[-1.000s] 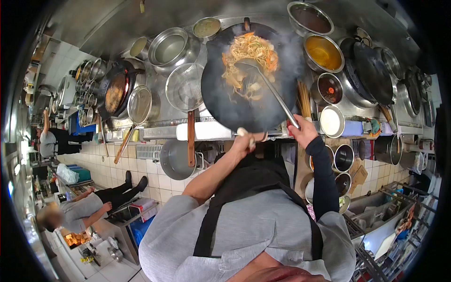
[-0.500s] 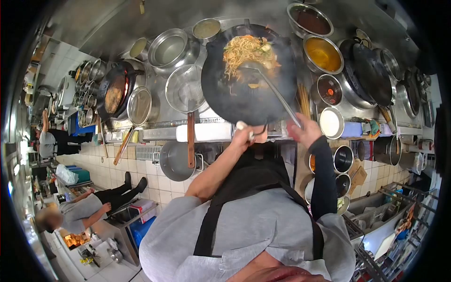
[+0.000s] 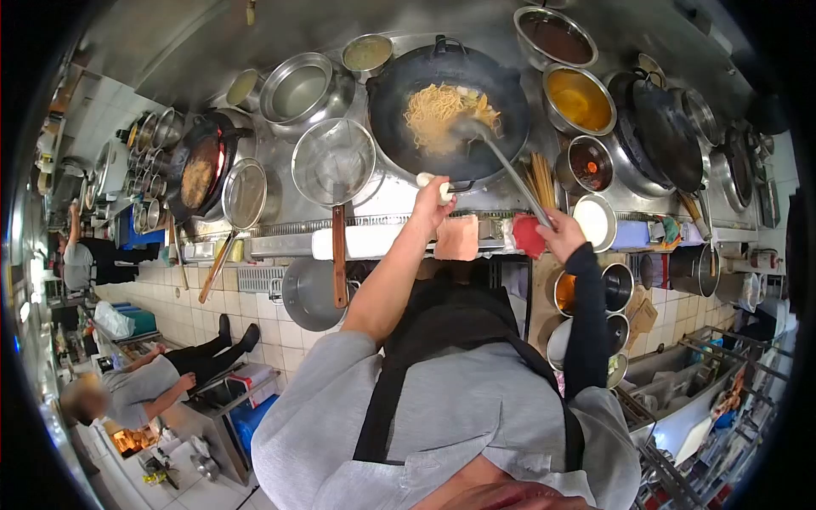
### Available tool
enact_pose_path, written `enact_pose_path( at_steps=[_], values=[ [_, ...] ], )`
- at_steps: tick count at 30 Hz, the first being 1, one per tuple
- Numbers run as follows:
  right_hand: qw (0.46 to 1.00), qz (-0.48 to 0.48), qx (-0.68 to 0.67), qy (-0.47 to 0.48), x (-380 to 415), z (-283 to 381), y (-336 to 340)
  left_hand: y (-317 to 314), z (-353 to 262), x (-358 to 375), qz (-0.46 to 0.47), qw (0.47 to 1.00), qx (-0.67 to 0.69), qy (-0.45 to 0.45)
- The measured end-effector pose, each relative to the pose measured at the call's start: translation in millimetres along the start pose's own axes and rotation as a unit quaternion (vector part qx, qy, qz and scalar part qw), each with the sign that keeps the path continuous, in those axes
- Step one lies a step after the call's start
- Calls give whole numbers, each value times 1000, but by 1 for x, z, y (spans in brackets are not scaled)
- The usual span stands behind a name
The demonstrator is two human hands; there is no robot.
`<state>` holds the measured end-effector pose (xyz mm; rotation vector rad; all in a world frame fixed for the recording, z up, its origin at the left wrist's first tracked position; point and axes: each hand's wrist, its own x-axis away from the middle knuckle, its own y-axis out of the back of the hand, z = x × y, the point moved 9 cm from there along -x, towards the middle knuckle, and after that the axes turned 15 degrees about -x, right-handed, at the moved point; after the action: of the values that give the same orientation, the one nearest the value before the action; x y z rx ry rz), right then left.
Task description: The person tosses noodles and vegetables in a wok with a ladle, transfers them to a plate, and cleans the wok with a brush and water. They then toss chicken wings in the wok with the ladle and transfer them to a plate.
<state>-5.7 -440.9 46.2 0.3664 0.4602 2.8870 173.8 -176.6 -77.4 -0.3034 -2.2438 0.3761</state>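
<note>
From my end I'm seeing the left hand (image 3: 432,206) gripping what looks like a white cloth (image 3: 434,186) at the near edge of the wok (image 3: 395,110), upper centre of the frame. The right hand (image 3: 563,235) is clasping the ladle (image 3: 512,175), right of centre; its blurred bowl is meeting the noodles (image 3: 433,110) inside.

Your wok (image 3: 391,136) sits straight ahead of you, with noodles (image 3: 432,109) in it. The ladle (image 3: 512,175) has its head in the noodles, and its handle comes back to your right hand (image 3: 563,235). Your left hand (image 3: 431,204) is at the wok's near edge. A strainer (image 3: 333,161) is left of the wok, and a pot (image 3: 337,98) is behind the strainer. Bowls (image 3: 557,121) stand to the right, past a bundle of sticks (image 3: 539,178).
</note>
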Motion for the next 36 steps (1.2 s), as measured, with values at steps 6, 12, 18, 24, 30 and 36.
enact_pose_path(
  at_steps=[6, 12, 18, 24, 30, 36],
  values=[
    [978, -187, -83, -30, -43, -2, -63, 36, 29, 80, 119, 989, -67, 59],
    [849, -34, -497, -178, -61, 10, -96, 59, 32, 104, 123, 991, 4, 47],
    [976, -193, -44, 96, -172, -17, -126, 12, 2, 41, 133, 988, -12, 82],
    [989, 49, 122, 63, -116, -1, -113, -5, 3, -7, 44, 988, -90, 118],
    [980, -29, 163, 109, 24, -32, -64, 6, 8, -32, 27, 990, -93, 99],
    [939, 54, -268, -211, 85, 85, -27, -21, 17, 130, 43, 994, -15, 101]
  ],
)
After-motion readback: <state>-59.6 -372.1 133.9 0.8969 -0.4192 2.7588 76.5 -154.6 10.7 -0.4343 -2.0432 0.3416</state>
